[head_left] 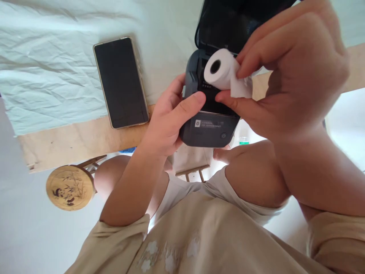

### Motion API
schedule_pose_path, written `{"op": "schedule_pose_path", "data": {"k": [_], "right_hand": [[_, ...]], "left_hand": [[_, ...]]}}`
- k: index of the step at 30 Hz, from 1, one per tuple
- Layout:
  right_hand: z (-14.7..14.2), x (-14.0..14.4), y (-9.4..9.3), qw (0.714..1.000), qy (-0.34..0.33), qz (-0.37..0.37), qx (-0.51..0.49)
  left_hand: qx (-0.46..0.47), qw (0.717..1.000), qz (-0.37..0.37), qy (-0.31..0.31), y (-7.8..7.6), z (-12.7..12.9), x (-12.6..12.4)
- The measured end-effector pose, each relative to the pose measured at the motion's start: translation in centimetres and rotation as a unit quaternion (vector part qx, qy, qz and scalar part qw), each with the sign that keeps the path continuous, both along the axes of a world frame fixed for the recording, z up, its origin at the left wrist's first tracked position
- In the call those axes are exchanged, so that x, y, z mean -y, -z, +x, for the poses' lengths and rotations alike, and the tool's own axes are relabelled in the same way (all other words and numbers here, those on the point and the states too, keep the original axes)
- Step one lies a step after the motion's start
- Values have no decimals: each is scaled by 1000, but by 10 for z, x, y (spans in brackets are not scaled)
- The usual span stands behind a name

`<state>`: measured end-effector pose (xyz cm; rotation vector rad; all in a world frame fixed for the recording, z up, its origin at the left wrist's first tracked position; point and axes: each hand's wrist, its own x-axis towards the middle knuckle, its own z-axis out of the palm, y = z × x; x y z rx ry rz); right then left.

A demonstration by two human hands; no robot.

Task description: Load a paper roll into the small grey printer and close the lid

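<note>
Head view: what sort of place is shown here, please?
Probably a room at home, though little of it shows: a creased cloth over a wooden table and a round decorated stool.

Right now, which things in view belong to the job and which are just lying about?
In the job:
paper roll, in the right hand
printer, lid open, in the left hand

Just lying about, it seems:
phone, on the table
wooden stool

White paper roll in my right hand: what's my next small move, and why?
I'd probably settle the white cylindrical paper roll into the dark grey rounded plastic device: your right hand holds it at the open compartment, the glossy black lid is raised, and your left hand holds the device.
</note>
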<state>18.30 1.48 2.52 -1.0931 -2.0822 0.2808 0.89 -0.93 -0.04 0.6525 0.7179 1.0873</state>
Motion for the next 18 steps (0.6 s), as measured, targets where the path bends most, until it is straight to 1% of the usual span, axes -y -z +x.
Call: {"op": "schedule_pose_path", "data": {"k": [2, 3, 7, 10, 12, 14, 16, 18], "right_hand": [[-5, 0, -2, 998, -20, 61, 14], [-6, 0, -2, 997, -26, 77, 17], [-4, 1, 1, 995, -42, 86, 9], [-3, 1, 3, 991, -45, 126, -5], [-3, 2, 3, 988, -32, 148, -4], [-3, 2, 4, 989, -28, 146, 19], [-2, 2, 5, 992, -37, 115, 41], [-1, 4, 4, 994, -54, 94, 32]], "left_hand": [[6, 1000, -4, 2, 0, -1, 0], [6, 1000, -6, 7, 1, -1, -1], [-7, 1000, 2, 23, 4, -3, -1], [-11, 1000, 5, 12, 4, -2, 0], [-13, 1000, 6, 3, 3, 0, 1], [-15, 1000, 10, -2, 0, 3, 2], [-19, 1000, 10, -15, -1, 6, 3], [-16, 999, 9, -26, -2, 7, 3]]}}
